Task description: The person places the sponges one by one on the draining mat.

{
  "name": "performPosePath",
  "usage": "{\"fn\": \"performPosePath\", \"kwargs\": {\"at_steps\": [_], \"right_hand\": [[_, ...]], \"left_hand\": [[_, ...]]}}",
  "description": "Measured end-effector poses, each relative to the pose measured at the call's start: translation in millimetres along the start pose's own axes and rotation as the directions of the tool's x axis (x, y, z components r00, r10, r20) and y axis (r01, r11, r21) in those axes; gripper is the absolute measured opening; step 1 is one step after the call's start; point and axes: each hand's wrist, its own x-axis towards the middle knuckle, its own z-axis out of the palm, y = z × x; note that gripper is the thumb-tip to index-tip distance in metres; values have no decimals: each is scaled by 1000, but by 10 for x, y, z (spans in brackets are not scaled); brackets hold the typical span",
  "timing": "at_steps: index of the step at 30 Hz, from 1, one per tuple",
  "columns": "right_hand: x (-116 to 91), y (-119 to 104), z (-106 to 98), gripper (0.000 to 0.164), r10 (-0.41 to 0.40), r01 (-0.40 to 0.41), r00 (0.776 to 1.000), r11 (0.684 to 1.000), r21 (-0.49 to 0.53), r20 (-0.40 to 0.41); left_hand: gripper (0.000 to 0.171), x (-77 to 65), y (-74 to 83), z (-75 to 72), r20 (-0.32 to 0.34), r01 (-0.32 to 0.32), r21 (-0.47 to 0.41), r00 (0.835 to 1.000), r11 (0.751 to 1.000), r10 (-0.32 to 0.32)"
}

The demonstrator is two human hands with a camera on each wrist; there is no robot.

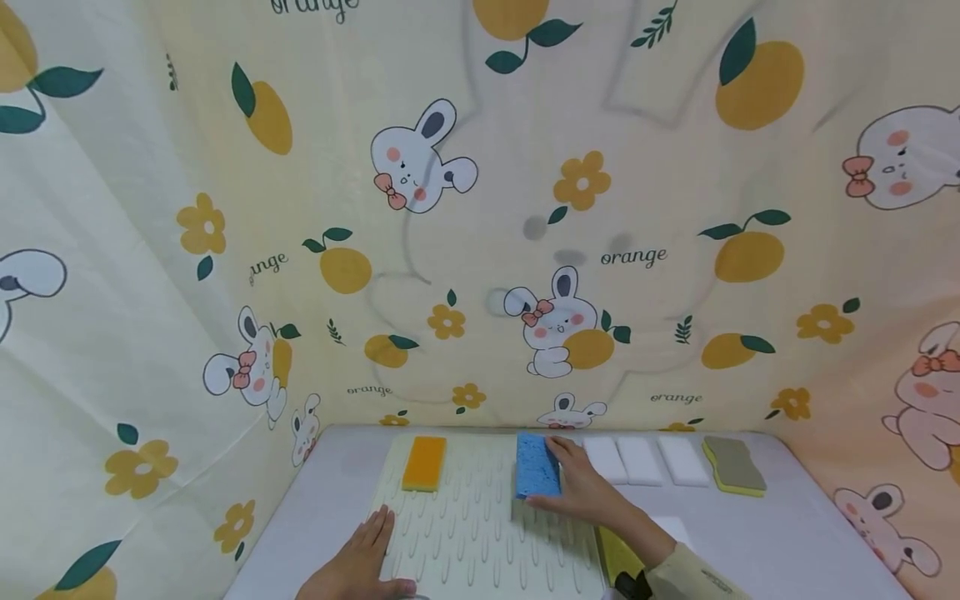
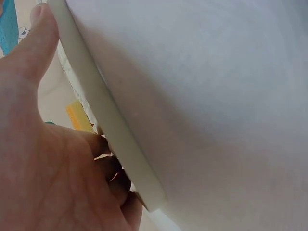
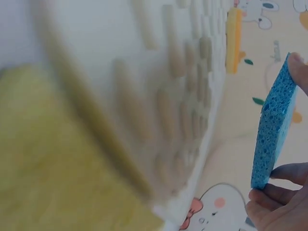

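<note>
Grey surface (image 1: pixel 787 533) boxed in by bunny-and-orange print cloth (image 1: pixel 225 208). Right hand (image 1: pixel 592 492) grips the blue sponge (image 1: pixel 537 465), fingers (image 3: pixel 284 172) curled round its edges, over the far right of the pegged drying mat (image 1: pixel 480 533). Left hand (image 1: pixel 360 562) clasps the mat's near-left edge, thumb on top. Orange sponge (image 1: pixel 424 462) sits far left on the mat.

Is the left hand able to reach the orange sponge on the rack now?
Probably yes. The left hand grips the near-left edge of the drying rack, and the orange sponge lies on the same left side further back, with only bare pegs between them.
</note>
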Motion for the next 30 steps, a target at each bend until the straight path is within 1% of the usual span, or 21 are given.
{"fn": "performPosePath", "kwargs": {"at_steps": [2, 7, 12, 16, 24, 26, 30], "right_hand": [[53, -32, 30, 119, -18, 18, 1000, 1000, 0, 0], [170, -82, 105, 119, -32, 32, 999, 999, 4, 4], [265, -169, 135, 118, -23, 23, 999, 1000, 1, 24], [343, -229, 172, 118, -19, 19, 999, 1000, 0, 38], [514, -263, 328, 119, -39, 39, 997, 999, -3, 60], [552, -271, 369, 120, -37, 38, 997, 999, -11, 70], [624, -303, 442, 120, -24, 25, 995, 1000, -15, 98]], "left_hand": [[125, 11, -3, 7, 7, 1, -1, 1000, 1000, -1], [125, 30, -15, 22, 13, 7, 7, 1000, 1000, -7], [124, -1, 18, -9, 11, 10, 7, 1000, 1000, -10], [123, -31, 41, -41, 6, -1, -1, 1000, 1000, 1], [123, -10, 0, -17, 13, -3, -1, 1000, 1000, 3], [123, 2, -9, -8, 16, 1, -2, 1000, 1000, -1], [125, 14, -8, -5, 26, 36, -9, 999, 999, -36]]}}
